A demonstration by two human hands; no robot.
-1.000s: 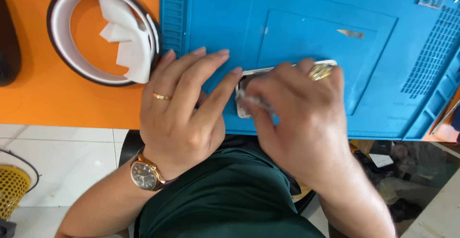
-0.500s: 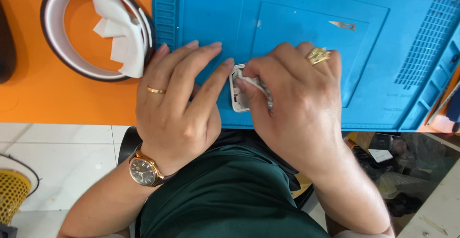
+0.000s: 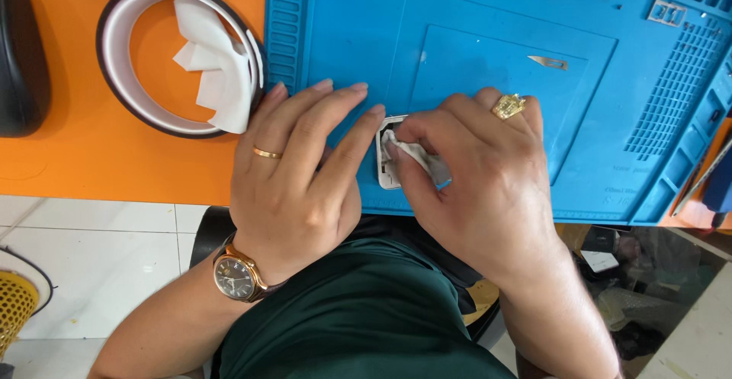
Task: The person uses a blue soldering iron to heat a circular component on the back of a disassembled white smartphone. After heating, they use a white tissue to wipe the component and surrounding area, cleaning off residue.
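Observation:
A small flat white-framed device lies on the blue work mat near its front edge, mostly covered by my hands. My left hand, with a gold ring and a wristwatch, lies flat with its fingertips pressing on the device's left edge. Fingers of my right hand, which wears a gold ring, pinch a small white wipe and press it onto the device.
A wide roll of tape with crumpled white paper inside sits on the orange table at the left. A small metal blade lies on the mat. A black object is at the far left. A yellow basket stands on the floor.
My right hand has rubbed the white wipe leftward across the device. The left hand has stayed on the device's left edge. The view has shifted slightly.

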